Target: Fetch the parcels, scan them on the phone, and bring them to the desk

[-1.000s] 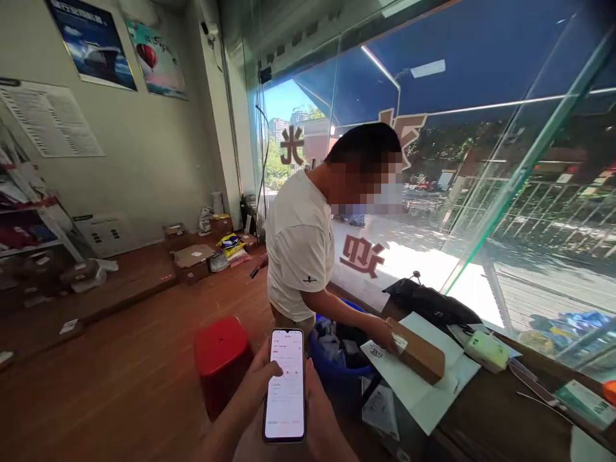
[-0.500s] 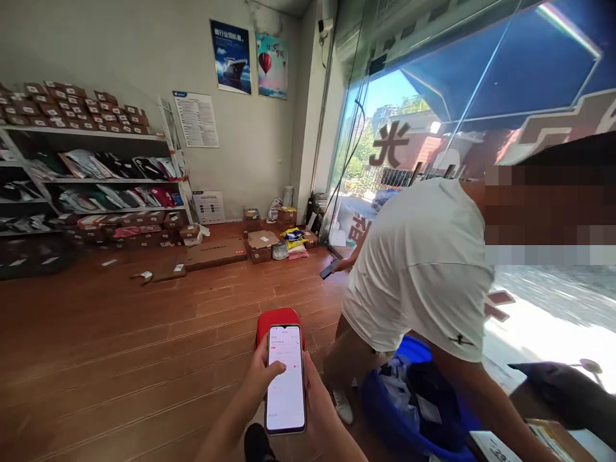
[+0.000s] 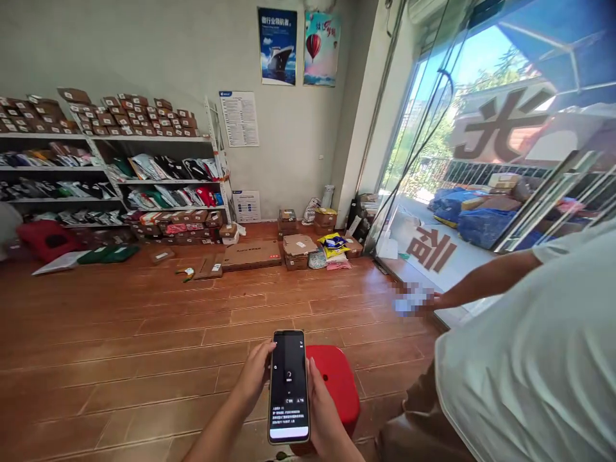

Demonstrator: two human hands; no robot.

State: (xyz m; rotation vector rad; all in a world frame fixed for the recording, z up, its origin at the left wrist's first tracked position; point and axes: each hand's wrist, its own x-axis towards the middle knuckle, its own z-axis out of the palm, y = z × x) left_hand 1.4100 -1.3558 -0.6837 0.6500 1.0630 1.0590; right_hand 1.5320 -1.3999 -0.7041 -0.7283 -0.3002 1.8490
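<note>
Left hand (image 3: 255,375) and right hand (image 3: 325,394) grasp phone (image 3: 289,385) together, thumbs at its two side edges; phone is low in front of body, near red stool (image 3: 339,375). Grip seems light to me: if person in pale shirt (image 3: 524,346), close on right side, gives bump, phone could slip and hit stool or wooden floor (image 3: 178,321). Also, attention on phone may cause careless step against stool.

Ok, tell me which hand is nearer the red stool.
Right. The right hand overlaps the red stool in view, at the phone's right edge; the left hand is across the phone from it.
</note>
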